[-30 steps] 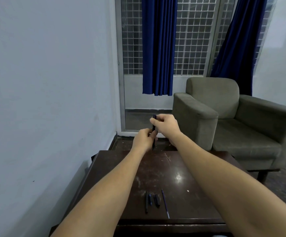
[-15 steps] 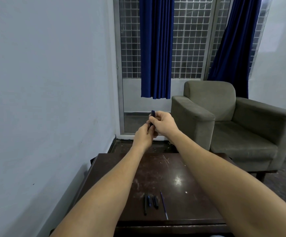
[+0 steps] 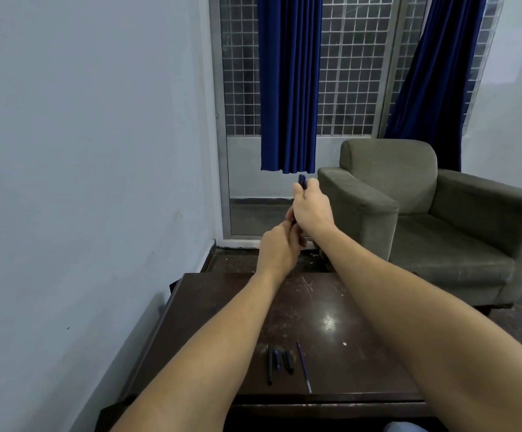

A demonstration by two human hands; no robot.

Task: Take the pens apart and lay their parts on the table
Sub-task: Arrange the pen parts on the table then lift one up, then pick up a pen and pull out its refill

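Pen [image 3: 302, 180] held upright beyond the tabletop [image 3: 340, 344]: right grip [image 3: 311, 210] clamps its upper end, left grip [image 3: 277, 249] its lower end.

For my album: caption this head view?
The left hand and right hand grip a dark pen; pen parts lie on the table.

pale wall [image 3: 82, 151] | blue curtains [image 3: 289, 88] | grey armchair [image 3: 425, 219] | grilled window [image 3: 353, 73]
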